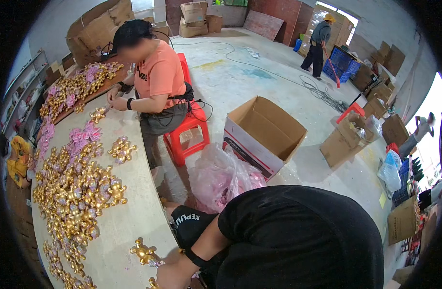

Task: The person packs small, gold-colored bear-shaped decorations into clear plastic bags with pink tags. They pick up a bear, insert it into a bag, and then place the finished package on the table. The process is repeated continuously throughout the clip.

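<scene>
My right hand (173, 275), with a black band at the wrist, rests low at the table's near edge; its fingers are mostly hidden. Touching or right beside it lies a shiny gold bear-shaped figure (144, 252) with a pale purplish bit at one end. Part of another gold piece (153, 283) shows below the hand, cut off by the picture's lower edge. I do not see my left hand. A large heap of similar gold figures (69, 192) covers the left of the pale table (129, 207), with pink packets (83, 137) among them.
A co-worker (156, 77) on a red stool (194, 127) handles small pieces at the table. Beside my leg sit a plastic bag of pink items (221, 176) and an open carton (269, 130). Farther back, a person (319, 45) holds a red-handled tool near blue crates (341, 65).
</scene>
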`<state>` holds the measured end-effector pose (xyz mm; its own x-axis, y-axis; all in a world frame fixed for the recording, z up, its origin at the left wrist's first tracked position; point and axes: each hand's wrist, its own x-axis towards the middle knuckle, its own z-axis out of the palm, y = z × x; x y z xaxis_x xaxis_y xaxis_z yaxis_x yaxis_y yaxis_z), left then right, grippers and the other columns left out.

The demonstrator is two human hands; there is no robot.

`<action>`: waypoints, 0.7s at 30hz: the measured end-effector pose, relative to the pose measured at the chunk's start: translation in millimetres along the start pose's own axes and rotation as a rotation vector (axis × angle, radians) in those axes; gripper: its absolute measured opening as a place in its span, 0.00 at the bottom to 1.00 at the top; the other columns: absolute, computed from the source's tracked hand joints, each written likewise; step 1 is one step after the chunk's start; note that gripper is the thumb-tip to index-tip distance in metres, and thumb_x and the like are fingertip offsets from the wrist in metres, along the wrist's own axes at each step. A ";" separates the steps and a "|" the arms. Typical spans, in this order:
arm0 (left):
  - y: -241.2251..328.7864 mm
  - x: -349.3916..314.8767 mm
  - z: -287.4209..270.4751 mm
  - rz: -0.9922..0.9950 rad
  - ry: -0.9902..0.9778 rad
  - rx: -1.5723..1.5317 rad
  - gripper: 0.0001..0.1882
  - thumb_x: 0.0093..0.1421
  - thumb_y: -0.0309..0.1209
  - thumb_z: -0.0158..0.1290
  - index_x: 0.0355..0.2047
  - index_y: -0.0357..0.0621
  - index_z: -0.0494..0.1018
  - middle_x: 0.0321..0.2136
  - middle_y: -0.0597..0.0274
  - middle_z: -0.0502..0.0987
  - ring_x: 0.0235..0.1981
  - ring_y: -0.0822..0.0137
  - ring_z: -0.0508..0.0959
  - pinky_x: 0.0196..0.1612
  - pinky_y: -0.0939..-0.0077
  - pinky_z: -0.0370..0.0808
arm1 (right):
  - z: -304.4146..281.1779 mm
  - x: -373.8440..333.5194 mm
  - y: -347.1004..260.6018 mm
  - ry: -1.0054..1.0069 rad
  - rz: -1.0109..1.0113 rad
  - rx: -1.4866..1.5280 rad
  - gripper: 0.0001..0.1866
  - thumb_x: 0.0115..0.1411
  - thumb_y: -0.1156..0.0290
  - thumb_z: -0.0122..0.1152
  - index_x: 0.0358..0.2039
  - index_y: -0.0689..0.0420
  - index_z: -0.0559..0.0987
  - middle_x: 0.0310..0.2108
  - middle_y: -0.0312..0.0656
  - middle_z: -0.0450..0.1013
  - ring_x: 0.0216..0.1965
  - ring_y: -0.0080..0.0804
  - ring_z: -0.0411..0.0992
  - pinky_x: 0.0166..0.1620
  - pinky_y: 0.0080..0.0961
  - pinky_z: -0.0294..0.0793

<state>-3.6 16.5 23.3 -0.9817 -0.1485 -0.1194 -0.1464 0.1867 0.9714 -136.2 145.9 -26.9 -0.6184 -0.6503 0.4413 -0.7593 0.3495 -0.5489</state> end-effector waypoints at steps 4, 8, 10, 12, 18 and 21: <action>-14.3 5.1 -1.0 -0.022 0.064 0.079 0.24 0.68 0.31 0.59 0.59 0.27 0.71 0.40 0.55 0.80 0.39 0.66 0.78 0.43 0.71 0.77 | -0.3 -3.5 5.2 0.122 -0.103 -0.057 0.23 0.71 0.51 0.54 0.26 0.50 0.86 0.18 0.47 0.76 0.18 0.51 0.73 0.20 0.45 0.71; -0.3 0.8 0.2 -0.014 0.010 0.016 0.24 0.67 0.29 0.59 0.59 0.26 0.71 0.40 0.53 0.80 0.39 0.65 0.78 0.43 0.70 0.77 | 0.8 -4.7 3.7 0.284 -0.132 -0.125 0.21 0.70 0.50 0.56 0.27 0.50 0.85 0.19 0.45 0.76 0.19 0.50 0.74 0.20 0.45 0.71; -4.6 1.7 0.2 0.017 0.027 0.003 0.24 0.67 0.29 0.59 0.59 0.25 0.71 0.40 0.52 0.80 0.40 0.65 0.79 0.44 0.70 0.78 | -5.8 -0.2 -5.1 0.323 -0.133 0.003 0.22 0.69 0.50 0.57 0.24 0.51 0.84 0.19 0.45 0.76 0.19 0.50 0.75 0.20 0.44 0.72; -13.6 2.7 0.5 0.049 0.043 -0.008 0.24 0.67 0.29 0.59 0.58 0.25 0.71 0.41 0.52 0.80 0.40 0.64 0.79 0.44 0.70 0.78 | -5.4 0.4 -4.7 0.306 -0.124 0.037 0.23 0.69 0.50 0.57 0.22 0.52 0.83 0.19 0.45 0.76 0.19 0.50 0.75 0.20 0.43 0.72; -31.1 5.6 -1.2 0.040 0.096 0.007 0.23 0.67 0.29 0.60 0.57 0.25 0.72 0.41 0.51 0.81 0.39 0.64 0.79 0.44 0.70 0.79 | -6.3 -2.5 -1.3 0.090 0.027 -0.081 0.26 0.69 0.49 0.58 0.19 0.52 0.82 0.19 0.47 0.76 0.19 0.50 0.75 0.21 0.43 0.73; -17.7 4.6 4.8 0.032 0.118 0.037 0.23 0.67 0.29 0.60 0.56 0.25 0.73 0.39 0.51 0.81 0.38 0.64 0.79 0.42 0.70 0.79 | -24.4 -1.1 -12.4 0.065 0.020 -0.050 0.28 0.68 0.49 0.58 0.15 0.52 0.80 0.18 0.47 0.75 0.18 0.50 0.75 0.19 0.44 0.72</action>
<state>-6.2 17.2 4.6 -0.9650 -0.2551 -0.0612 -0.1217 0.2288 0.9658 -131.0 158.8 -3.2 -0.6444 -0.5985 0.4761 -0.7546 0.3964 -0.5230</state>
